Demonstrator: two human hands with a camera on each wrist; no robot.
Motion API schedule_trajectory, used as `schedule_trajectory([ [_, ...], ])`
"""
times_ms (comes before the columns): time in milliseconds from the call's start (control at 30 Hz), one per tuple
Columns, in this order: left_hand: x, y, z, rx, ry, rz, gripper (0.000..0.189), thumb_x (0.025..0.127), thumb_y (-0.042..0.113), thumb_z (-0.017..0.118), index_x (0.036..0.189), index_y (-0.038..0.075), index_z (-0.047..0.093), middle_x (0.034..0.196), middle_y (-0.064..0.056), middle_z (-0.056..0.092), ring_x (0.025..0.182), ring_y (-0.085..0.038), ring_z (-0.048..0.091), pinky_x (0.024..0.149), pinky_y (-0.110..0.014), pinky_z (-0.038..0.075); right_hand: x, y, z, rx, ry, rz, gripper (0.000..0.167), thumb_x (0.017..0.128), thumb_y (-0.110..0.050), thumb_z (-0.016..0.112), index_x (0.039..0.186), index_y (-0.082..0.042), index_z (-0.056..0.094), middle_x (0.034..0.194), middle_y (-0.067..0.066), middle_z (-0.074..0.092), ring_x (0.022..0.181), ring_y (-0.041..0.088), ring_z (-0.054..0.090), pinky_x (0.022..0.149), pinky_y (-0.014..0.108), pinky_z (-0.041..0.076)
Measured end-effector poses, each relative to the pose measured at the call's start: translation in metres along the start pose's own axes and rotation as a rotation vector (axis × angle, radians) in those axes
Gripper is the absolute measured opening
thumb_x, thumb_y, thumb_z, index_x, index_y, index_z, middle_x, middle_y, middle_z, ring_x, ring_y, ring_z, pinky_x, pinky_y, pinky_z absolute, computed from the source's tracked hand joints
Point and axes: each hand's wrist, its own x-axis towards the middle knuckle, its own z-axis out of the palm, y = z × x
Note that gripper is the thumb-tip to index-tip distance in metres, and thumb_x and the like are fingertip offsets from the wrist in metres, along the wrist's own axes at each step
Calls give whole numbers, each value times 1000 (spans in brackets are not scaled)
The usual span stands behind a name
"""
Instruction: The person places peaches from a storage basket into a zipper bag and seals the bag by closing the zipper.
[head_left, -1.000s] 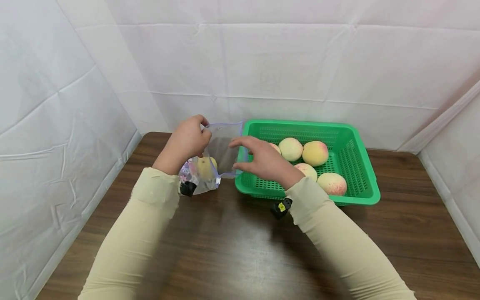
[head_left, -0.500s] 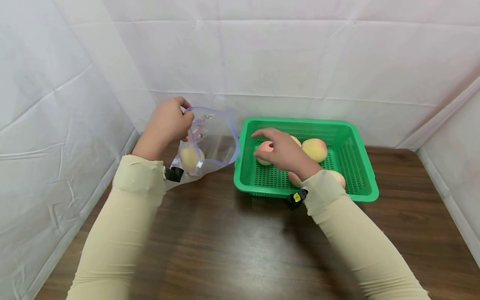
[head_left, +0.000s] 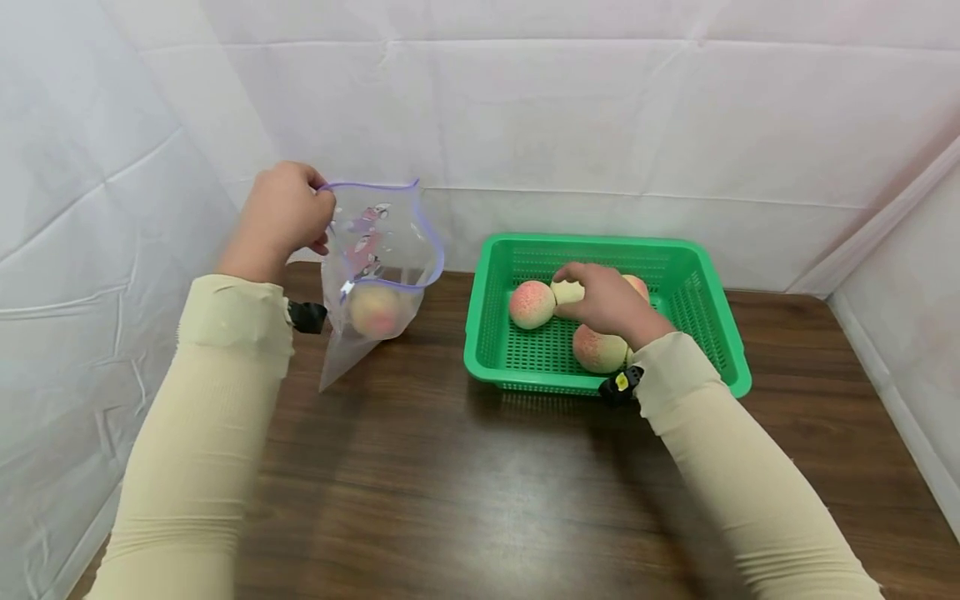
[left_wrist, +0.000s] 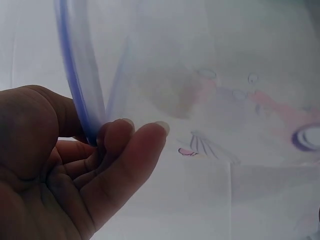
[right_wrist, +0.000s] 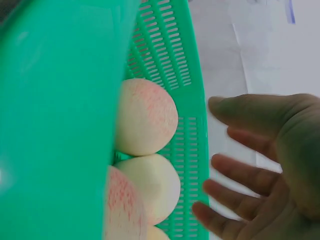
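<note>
In the head view my left hand (head_left: 288, 212) pinches the purple zip rim of a clear printed zip-lock bag (head_left: 386, 225) at its upper left corner. The bag's mouth gapes, and one peach (head_left: 375, 312) lies inside it. The left wrist view shows the thumb and fingers (left_wrist: 145, 150) gripping the bag's edge. Over the green basket (head_left: 487, 367) hovers my right hand (head_left: 611, 304), fingers spread and holding nothing. Beneath and around it sit several peaches, among them a pink-speckled peach (head_left: 532, 304) at the left and another peach (head_left: 597, 348) near the front.
The basket stands on a dark wooden table (head_left: 450, 483), close to the white sheet (head_left: 555, 117) at the back. Another white sheet (head_left: 67, 292) hangs along the left side. A strip of table separates bag and basket.
The left hand has moved left and up with the bag, whose mouth has widened. The right hand has left the bag's rim and moved right, over the basket.
</note>
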Motion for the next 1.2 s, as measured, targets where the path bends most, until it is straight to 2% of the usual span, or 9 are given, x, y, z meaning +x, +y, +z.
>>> schedule_trajectory([
  [200,7,-14,-12,-3,-1,-45,41,92,16,34,117,-4,59,67,-6,66,54,-17,69,57,-31,49,-1,8,-1,-42,-115,114,56,91,-26,66,140,-8,48,145,24,44,124,40,51,95,52,47],
  [300,8,-19,-18,-9,7,-70,43,92,16,33,119,-4,59,75,-8,68,55,-17,70,69,-38,53,1,8,-1,-73,-150,120,56,90,-24,67,139,-3,49,142,25,47,123,40,53,94,52,47],
  [400,10,-21,-23,-2,22,-88,42,91,15,32,118,-4,59,78,-8,68,55,-15,69,81,-44,52,1,8,-2,-102,-167,117,56,89,-23,67,138,-1,51,140,22,50,123,39,53,95,52,47],
  [500,10,-20,-25,21,36,-91,40,89,13,31,112,-2,61,72,-7,68,54,-14,68,75,-43,51,1,7,-5,-117,-184,128,57,88,-22,68,137,0,51,141,20,51,126,39,51,96,51,47],
  [600,8,-13,-20,47,26,-82,40,88,12,31,112,-1,61,76,-8,68,58,-15,68,66,-38,49,-2,6,-8,-139,-220,150,57,88,-23,69,138,0,50,142,20,50,128,39,48,98,52,46],
  [733,5,3,-2,70,4,-28,42,89,12,32,115,-2,60,89,-15,69,60,-17,67,61,-34,47,-5,6,-13,-180,-297,191,58,89,-24,68,140,-3,49,143,20,49,129,40,47,97,53,45],
  [933,2,30,20,66,-37,62,37,88,10,34,109,-4,61,70,-9,64,54,-17,64,59,-32,46,-7,7,-17,-185,-360,232,62,87,-23,71,142,-9,48,147,19,43,132,41,44,94,54,46],
  [1033,0,40,27,65,-67,91,37,88,10,35,110,-4,61,68,-9,64,53,-17,64,59,-32,46,-6,9,-18,-185,-374,247,61,85,-24,72,140,-12,50,149,18,42,133,40,43,93,54,47],
  [1200,-4,49,34,101,-64,117,35,87,9,36,107,-2,62,68,-9,65,52,-17,64,56,-31,45,-5,10,-16,-197,-401,264,62,83,-27,74,139,-15,51,149,17,40,134,40,40,90,52,46],
])
